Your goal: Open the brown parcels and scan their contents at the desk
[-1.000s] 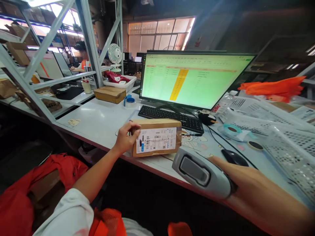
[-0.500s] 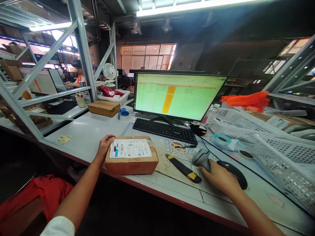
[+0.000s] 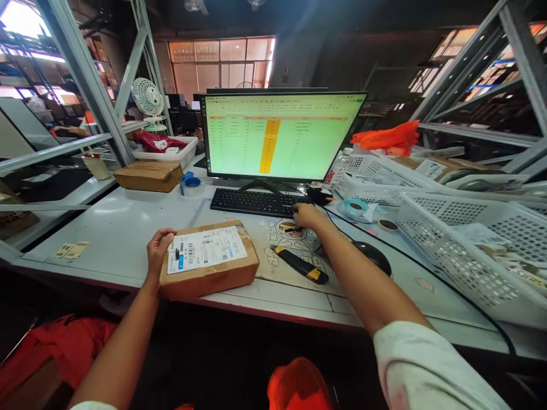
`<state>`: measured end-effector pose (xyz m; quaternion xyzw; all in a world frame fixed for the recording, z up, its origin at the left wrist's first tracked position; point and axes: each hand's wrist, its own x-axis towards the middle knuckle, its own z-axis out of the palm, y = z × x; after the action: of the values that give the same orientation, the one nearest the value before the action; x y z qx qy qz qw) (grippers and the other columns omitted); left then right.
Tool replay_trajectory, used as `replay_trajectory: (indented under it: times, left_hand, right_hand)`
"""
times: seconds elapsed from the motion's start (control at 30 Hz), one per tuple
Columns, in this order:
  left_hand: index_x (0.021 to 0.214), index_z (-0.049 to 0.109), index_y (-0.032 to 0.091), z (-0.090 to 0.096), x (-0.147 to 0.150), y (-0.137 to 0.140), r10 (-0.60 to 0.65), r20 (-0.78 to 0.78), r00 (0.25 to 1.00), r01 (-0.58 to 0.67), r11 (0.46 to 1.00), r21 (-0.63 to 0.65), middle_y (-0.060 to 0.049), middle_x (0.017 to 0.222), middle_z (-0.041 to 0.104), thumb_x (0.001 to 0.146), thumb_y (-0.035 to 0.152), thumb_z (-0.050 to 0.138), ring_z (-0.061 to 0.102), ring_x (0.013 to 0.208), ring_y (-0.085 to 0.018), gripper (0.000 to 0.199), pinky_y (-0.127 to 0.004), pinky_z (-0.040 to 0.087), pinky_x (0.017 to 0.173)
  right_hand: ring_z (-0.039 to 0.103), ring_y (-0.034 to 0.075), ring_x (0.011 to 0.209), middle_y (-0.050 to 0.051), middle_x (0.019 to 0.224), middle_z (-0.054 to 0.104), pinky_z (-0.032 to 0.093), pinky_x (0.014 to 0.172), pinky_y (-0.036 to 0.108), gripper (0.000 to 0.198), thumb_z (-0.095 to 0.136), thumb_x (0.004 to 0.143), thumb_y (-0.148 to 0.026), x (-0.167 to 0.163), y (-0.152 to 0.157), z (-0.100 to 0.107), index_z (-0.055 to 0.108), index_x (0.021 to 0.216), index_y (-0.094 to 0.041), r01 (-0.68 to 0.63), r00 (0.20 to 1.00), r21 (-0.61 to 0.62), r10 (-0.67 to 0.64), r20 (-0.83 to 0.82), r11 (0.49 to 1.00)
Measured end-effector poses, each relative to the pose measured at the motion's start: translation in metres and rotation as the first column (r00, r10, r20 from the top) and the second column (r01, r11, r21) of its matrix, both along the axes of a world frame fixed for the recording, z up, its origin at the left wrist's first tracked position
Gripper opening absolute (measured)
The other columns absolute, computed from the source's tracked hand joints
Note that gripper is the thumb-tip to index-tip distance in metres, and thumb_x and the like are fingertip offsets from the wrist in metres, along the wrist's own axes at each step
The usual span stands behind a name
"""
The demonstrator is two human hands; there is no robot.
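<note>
My left hand [image 3: 159, 250] grips the left end of a taped cardboard box [image 3: 209, 282], its fingers bent at the top edge. A white shipping label [image 3: 207, 249] covers much of the box top. My right hand [image 3: 310, 216] is at the right end of the black keyboard [image 3: 252, 203], its fingers curled and touching the keys or just over them. I see nothing held in it. A yellow and black utility knife [image 3: 299, 265] lies between the box and my right forearm. The grey handheld scanner is mostly hidden behind that forearm.
A monitor [image 3: 277, 136] showing a spreadsheet stands behind the keyboard. A black mouse [image 3: 371, 257] lies right of my forearm, near white plastic baskets [image 3: 461, 267]. Blue tape [image 3: 191, 185] and another cardboard box [image 3: 147, 176] sit at the back left. Metal frame posts flank the desk.
My right hand has let go of the grey scanner and reached forward to the keyboard. The box has turned slightly under my left hand. The view has tilted down and shifted right.
</note>
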<state>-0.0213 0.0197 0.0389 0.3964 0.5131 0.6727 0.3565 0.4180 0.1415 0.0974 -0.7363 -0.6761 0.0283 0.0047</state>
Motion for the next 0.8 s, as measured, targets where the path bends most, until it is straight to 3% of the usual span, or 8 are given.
replay_trajectory:
  times: [0.17,0.23,0.33,0.47,0.57,0.63,0.7,0.8]
  left_hand:
    - [0.076,0.069,0.020,-0.004,0.001,0.003,0.008,-0.028,1.000,-0.007,0.999,0.049,0.000,0.068,0.060,0.062,0.048,0.074,0.045,0.055,-0.012,0.032,-0.024,0.032,0.049]
    - [0.076,0.068,0.020,-0.005,0.002,0.003,0.006,-0.041,0.999,-0.003,0.998,0.061,0.000,0.069,0.059,0.063,0.049,0.073,0.045,0.055,-0.012,0.032,-0.024,0.031,0.049]
    - [0.077,0.068,0.020,-0.005,0.002,0.001,-0.005,-0.060,0.998,0.009,0.998,0.057,0.001,0.066,0.057,0.064,0.050,0.072,0.044,0.054,-0.013,0.033,-0.024,0.032,0.049]
    - [0.080,0.070,0.020,-0.006,-0.002,0.001,-0.005,-0.106,0.994,0.012,0.998,0.063,-0.001,0.072,0.060,0.069,0.051,0.071,0.049,0.060,-0.016,0.033,-0.026,0.037,0.054]
    - [0.078,0.072,0.021,-0.010,-0.006,0.002,0.062,-0.218,0.974,-0.022,0.983,0.181,-0.007,0.093,0.064,0.074,0.052,0.068,0.061,0.090,-0.024,0.032,-0.029,0.048,0.071]
    - [0.083,0.071,0.021,-0.016,-0.008,0.003,-0.004,-0.233,0.973,0.061,0.970,0.236,-0.010,0.116,0.065,0.080,0.055,0.066,0.061,0.108,-0.027,0.035,-0.031,0.051,0.084]
    - [0.097,0.068,0.022,-0.022,-0.005,0.003,-0.171,-0.142,0.975,0.198,0.957,0.210,-0.009,0.123,0.066,0.085,0.063,0.062,0.064,0.101,-0.024,0.043,-0.032,0.052,0.081]
    - [0.106,0.063,0.023,-0.024,0.004,0.005,-0.265,-0.021,0.964,0.265,0.955,0.133,-0.003,0.093,0.066,0.084,0.072,0.062,0.058,0.070,-0.018,0.053,-0.027,0.047,0.062]
  right_hand:
    - [0.065,0.031,0.122,0.020,0.130,0.067,0.052,0.105,0.051,0.036,0.062,0.102,-0.034,-0.005,0.014,-0.012,0.069,0.127,-0.009,0.068,0.996,-0.038,-0.065,0.058,0.997]
    - [0.064,0.035,0.126,0.024,0.133,0.066,0.051,0.105,0.050,0.039,0.060,0.101,-0.029,-0.007,0.016,-0.012,0.069,0.132,-0.007,0.057,0.997,-0.038,-0.055,0.057,0.998]
    - [0.062,0.034,0.129,0.022,0.141,0.063,0.050,0.106,0.051,0.050,0.060,0.100,-0.028,-0.011,0.020,-0.008,0.059,0.147,-0.012,0.028,0.999,-0.061,-0.026,0.045,0.998]
    - [0.061,0.036,0.130,0.023,0.144,0.060,0.050,0.105,0.049,0.054,0.054,0.099,-0.024,-0.022,0.015,0.004,0.055,0.151,-0.012,-0.012,0.999,-0.091,0.015,0.034,0.996]
    - [0.060,0.035,0.131,0.021,0.144,0.061,0.049,0.106,0.045,0.055,0.053,0.097,-0.026,-0.033,-0.019,0.010,0.055,0.151,-0.015,-0.102,0.994,-0.088,0.105,0.035,0.991]
    - [0.062,0.034,0.128,0.017,0.141,0.065,0.049,0.105,0.043,0.053,0.059,0.095,-0.033,-0.038,-0.057,0.004,0.061,0.146,-0.019,-0.184,0.981,-0.116,0.190,0.037,0.976]
    - [0.064,0.035,0.125,0.015,0.138,0.066,0.051,0.103,0.043,0.054,0.061,0.093,-0.037,-0.039,-0.098,-0.009,0.061,0.145,-0.020,-0.242,0.967,-0.149,0.251,0.046,0.959]
    - [0.063,0.037,0.124,0.018,0.139,0.064,0.053,0.098,0.046,0.057,0.051,0.097,-0.032,-0.033,-0.141,-0.030,0.051,0.153,-0.018,-0.251,0.963,-0.101,0.259,0.074,0.963]
